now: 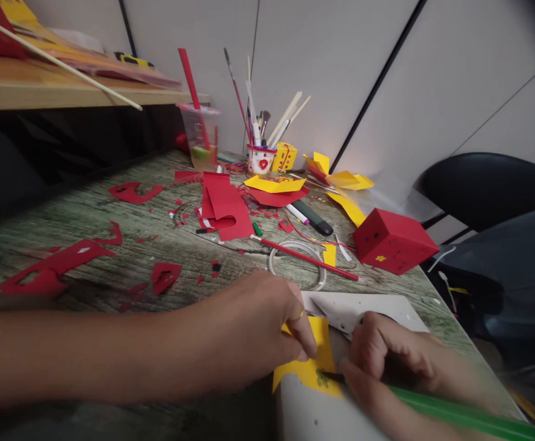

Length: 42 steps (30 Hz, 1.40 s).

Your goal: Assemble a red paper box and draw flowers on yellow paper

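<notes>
A piece of yellow paper (320,340) lies on a white sheet or board (313,410) near the table's front edge. My left hand (267,324) is closed, with its bent fingers pressing the paper down. Beside it, my right hand (382,355) grips a slim pen-like tool with a long green handle (455,411). Its dark tip meets a small green flower outline (321,378) on the paper. Whether the tip is a nib or a blade I cannot tell. A red paper box (393,241) with small flower shapes stands beyond my right hand.
Red paper scraps (56,266) lie across the left side. A red pencil (311,260) crosses a roll of clear tape (272,263). Behind are a dark-handled cutter (312,217), a brush cup (261,160) and a drink cup (202,138). A chair (497,190) stands right.
</notes>
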Motion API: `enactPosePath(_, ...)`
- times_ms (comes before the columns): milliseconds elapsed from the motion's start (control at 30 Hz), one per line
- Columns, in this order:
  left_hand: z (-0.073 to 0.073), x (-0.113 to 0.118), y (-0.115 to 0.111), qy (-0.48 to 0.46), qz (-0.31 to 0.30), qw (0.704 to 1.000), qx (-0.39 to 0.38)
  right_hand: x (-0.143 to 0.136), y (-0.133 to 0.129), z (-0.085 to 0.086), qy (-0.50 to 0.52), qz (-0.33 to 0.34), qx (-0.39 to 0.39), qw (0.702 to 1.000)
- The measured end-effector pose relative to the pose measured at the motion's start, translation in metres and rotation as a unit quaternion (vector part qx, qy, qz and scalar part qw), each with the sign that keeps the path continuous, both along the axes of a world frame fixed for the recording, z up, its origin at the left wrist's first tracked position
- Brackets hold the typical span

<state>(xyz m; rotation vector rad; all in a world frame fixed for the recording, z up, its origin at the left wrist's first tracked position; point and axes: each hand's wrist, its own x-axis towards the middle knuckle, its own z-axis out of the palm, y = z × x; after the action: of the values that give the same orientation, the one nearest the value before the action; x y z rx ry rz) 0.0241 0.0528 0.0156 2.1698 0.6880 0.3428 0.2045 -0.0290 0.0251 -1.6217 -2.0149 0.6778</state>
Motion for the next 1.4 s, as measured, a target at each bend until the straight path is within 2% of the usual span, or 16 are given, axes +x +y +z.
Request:
enactPosePath(1133, -0.0006, -0.0012, -0.0022, 0.000, 0.005, 1.000, 0.005, 0.0044, -0.0045, -0.0039, -0.004, -0.005, 0.011, 1.000)
enactPosePath(1400, 0.0004, -0.0005, -0.0025, -0.009, 0.001, 1.000, -0.008, -0.0028, -0.0011, -0.0021, -0.015, 0.011, 0.043, 0.999)
